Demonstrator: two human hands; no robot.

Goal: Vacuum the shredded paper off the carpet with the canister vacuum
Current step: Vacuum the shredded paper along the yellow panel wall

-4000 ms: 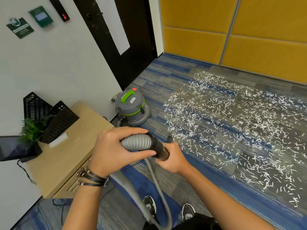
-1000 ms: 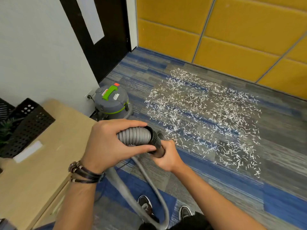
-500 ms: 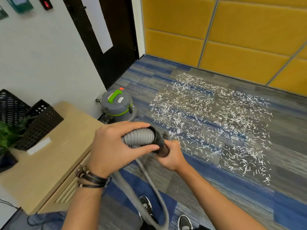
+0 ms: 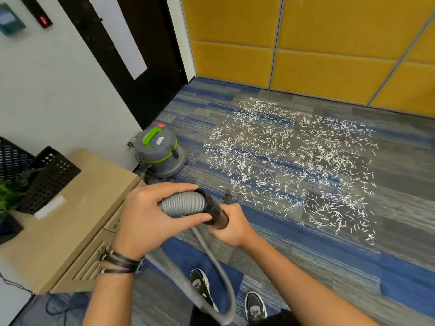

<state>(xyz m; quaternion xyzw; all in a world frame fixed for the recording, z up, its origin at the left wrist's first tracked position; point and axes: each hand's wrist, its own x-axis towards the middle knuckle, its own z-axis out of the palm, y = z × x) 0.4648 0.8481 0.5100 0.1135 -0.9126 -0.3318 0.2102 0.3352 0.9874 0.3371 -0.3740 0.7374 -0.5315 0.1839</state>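
1. Currently both hands are clamped on the vacuum line, close together, almost touching. The left hand [image 4: 150,222] wraps the grey ribbed hose [image 4: 182,204], fingers over the top and thumb under. The right hand [image 4: 233,229] grips the black cuff [image 4: 215,214] from below.
2. A short dark stub [image 4: 227,198] pokes out past the right hand. Cannot tell if it is a nozzle; no floor head in view.
3. Shredded paper [image 4: 294,170] lies ahead and to the right of the hands, on the carpet [image 4: 329,267]. Its nearest strips are just beyond the right hand.
4. Key relation: the paper patch is broad, with its long axis running from far left to near right. The cuff's axis slants down toward the near right, so the open end looks aimed short of the patch, not into it.
5. The right hand is the nearer one to the paper and would likely lead the reach, while the left feeds hose.
6. Canister vacuum [image 4: 159,151] stands upright ahead-left of the hands, against the wall by the dark door [image 4: 131,43], near the patch's left edge. Slack hose loops down past the shoes [image 4: 202,288].
7. Judgement: no suction pass made yet, since the paper looks undisturbed. The next move calls for lowering the end and swinging it forward-right.
8. Risk: the hose loop by the feet may snag, or tug the canister.
9. Wooden cabinet [image 4: 70,220] sits on the left.
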